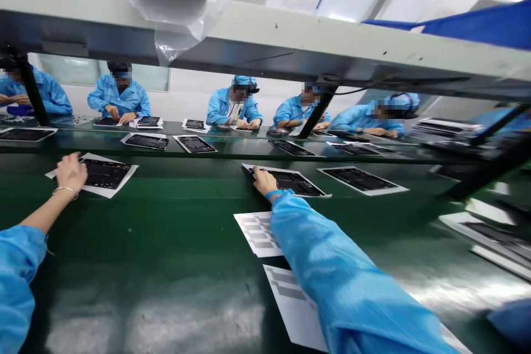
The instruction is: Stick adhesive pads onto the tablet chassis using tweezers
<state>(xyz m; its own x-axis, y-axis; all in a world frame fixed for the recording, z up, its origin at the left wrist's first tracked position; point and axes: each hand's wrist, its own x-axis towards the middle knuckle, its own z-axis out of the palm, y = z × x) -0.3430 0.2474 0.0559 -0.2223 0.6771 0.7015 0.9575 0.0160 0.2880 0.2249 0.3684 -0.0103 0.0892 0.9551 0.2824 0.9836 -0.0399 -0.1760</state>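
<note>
left hand (71,172), right hand (265,181) on panel (295,183) (dark)

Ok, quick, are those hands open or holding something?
Left hand: open, on the edge of a dark device panel.
Right hand: on another panel, grip unclear.

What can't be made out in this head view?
Head view:
Left hand: hides part of the dark panel beneath it.
Right hand: hides one end of another dark panel.
Right sleeve: hides much of the lower printed sheet.
Co-workers' hands: too small to show what they hold.
</note>
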